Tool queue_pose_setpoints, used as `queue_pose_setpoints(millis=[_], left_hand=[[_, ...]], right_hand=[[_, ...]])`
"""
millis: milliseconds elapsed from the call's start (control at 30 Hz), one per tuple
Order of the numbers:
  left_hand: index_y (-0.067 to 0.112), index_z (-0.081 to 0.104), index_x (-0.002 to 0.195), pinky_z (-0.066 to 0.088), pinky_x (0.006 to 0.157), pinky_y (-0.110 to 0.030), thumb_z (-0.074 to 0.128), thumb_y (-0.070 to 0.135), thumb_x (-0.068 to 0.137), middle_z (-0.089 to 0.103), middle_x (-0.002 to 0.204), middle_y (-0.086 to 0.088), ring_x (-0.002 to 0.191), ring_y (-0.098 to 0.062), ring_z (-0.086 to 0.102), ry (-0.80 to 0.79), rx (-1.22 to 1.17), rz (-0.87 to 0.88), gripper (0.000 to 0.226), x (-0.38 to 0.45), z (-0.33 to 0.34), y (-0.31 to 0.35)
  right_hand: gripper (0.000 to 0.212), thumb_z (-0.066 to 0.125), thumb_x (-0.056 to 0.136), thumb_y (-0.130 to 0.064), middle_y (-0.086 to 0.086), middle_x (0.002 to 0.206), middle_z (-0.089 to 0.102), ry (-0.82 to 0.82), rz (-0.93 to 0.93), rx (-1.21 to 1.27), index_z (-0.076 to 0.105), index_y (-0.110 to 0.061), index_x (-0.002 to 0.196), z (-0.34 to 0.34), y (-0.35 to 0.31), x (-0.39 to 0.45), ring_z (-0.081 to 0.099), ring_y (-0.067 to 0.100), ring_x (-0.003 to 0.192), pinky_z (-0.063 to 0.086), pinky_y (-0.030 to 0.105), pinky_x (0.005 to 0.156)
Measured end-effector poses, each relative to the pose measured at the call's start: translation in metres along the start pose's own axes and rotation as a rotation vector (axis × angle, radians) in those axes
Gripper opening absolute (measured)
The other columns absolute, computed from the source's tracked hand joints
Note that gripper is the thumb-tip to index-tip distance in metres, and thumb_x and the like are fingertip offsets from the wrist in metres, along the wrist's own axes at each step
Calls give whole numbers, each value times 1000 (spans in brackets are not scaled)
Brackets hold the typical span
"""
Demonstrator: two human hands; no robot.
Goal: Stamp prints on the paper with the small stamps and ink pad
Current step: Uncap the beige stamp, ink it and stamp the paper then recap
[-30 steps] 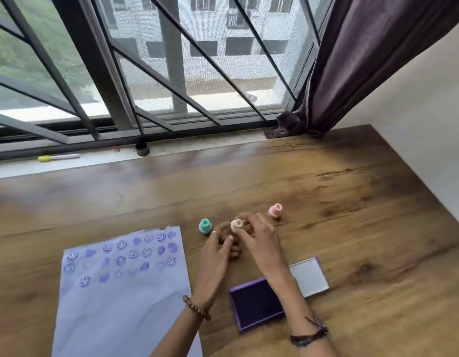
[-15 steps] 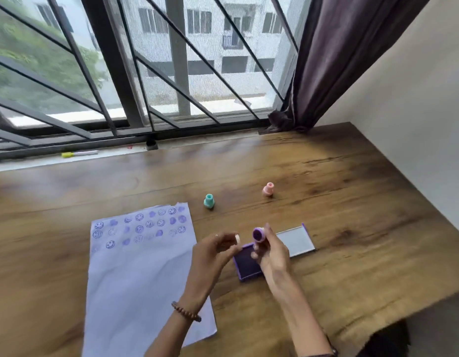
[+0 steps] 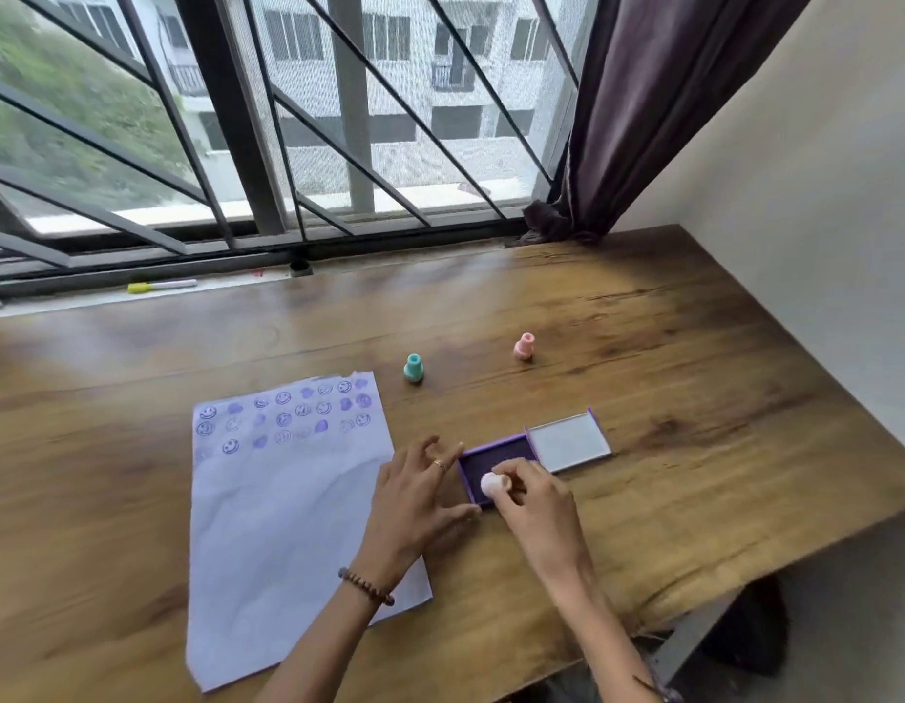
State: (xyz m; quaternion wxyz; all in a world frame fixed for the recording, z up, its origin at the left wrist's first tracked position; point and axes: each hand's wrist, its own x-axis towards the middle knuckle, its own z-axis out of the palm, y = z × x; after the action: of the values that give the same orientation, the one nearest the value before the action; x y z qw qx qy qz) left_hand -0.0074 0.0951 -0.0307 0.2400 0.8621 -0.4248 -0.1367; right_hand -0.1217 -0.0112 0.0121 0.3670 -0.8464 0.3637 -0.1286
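Note:
My right hand grips a small cream stamp and presses its face down on the purple ink pad, whose lid lies flipped open to the right. My left hand rests flat with spread fingers beside the pad's left edge, thumb touching its near corner, palm over the right edge of the paper. The paper's top carries several purple smiley and blob prints. A teal stamp and a pink stamp stand upright farther back on the table.
The wooden table ends at a wall on the right and a barred window behind. A yellow-capped marker and a small black cap lie on the sill. A dark curtain hangs at the back right corner.
My right hand has turned the cream stamp over and lowered it onto the ink pad. My left hand let go of it and dropped flat beside the pad.

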Motion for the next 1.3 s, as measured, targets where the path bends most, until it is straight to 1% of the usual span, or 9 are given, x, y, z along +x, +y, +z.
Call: queue_pose_setpoints(millis=[167, 333, 600, 733, 867, 933, 1067, 1233, 1300], left_hand=[[38, 40, 132, 25, 98, -29, 65, 57, 70, 37, 141, 3, 127, -16, 32, -2, -38, -39, 70, -2, 10, -10], [36, 43, 131, 25, 95, -29, 68, 53, 69, 38, 140, 1, 126, -17, 33, 49, -63, -31, 68, 1, 6, 0], [28, 29, 140, 20, 110, -34, 64, 50, 77, 18, 153, -5, 137, -19, 19, -49, -81, 20, 75, -8, -9, 0], [23, 44, 131, 31, 106, -36, 61, 40, 83, 39, 144, -4, 131, -22, 35, 138, -95, 16, 54, -47, -50, -41], [17, 61, 113, 43, 96, -34, 66, 26, 83, 58, 125, -3, 119, -20, 47, 324, -72, -87, 32, -103, -90, -119], [15, 62, 113, 37, 96, -26, 69, 26, 81, 61, 124, -5, 118, -15, 41, 306, -36, -94, 34, -122, -106, -152], [19, 59, 121, 30, 105, -31, 71, 33, 78, 56, 132, -5, 128, -18, 40, 162, 16, -11, 47, -132, -117, -188], [26, 48, 130, 24, 110, -30, 58, 46, 84, 45, 142, 4, 133, -16, 34, 121, -11, 24, 51, -133, -113, -199], [25, 54, 125, 34, 104, -28, 63, 46, 79, 53, 135, 3, 125, -18, 46, 131, 24, 38, 51, -134, -113, -202]], right_hand=[[20, 45, 95, -20, 5, 105, 63, -25, -138, -251, 60, -15, 107, 17, -4, -4, 64, 24, 91, 46, 33, 76], [16, 43, 93, -16, 8, 98, 64, -82, -153, -427, 58, -12, 98, 11, -6, 12, 64, 29, 88, 46, 38, 73], [15, 69, 60, -15, 22, 80, 70, -266, 180, -405, 72, -8, 73, -7, -27, 50, 62, 34, 85, 45, 27, 63], [14, 70, 69, -16, 19, 90, 71, -62, 255, -187, 68, -9, 81, 2, -43, 27, 63, 33, 89, 50, 36, 74], [23, 70, 73, -18, 11, 91, 71, -99, 166, -42, 68, -9, 94, 61, -99, -6, 63, 26, 89, 48, 27, 76], [20, 69, 73, -15, 6, 91, 70, -205, 90, 39, 69, -11, 92, 98, -133, -17, 62, 19, 86, 46, 21, 72], [14, 63, 77, -18, 3, 94, 69, -315, -52, 16, 68, -14, 89, 155, -186, -22, 62, 16, 87, 50, 31, 80], [17, 55, 84, -14, 7, 101, 67, -278, -205, -161, 66, -9, 97, 178, -220, -5, 61, 21, 93, 47, 33, 81], [16, 54, 84, -13, 6, 99, 67, -224, -236, -182, 66, -11, 95, 179, -231, 1, 60, 20, 92, 45, 31, 79]])
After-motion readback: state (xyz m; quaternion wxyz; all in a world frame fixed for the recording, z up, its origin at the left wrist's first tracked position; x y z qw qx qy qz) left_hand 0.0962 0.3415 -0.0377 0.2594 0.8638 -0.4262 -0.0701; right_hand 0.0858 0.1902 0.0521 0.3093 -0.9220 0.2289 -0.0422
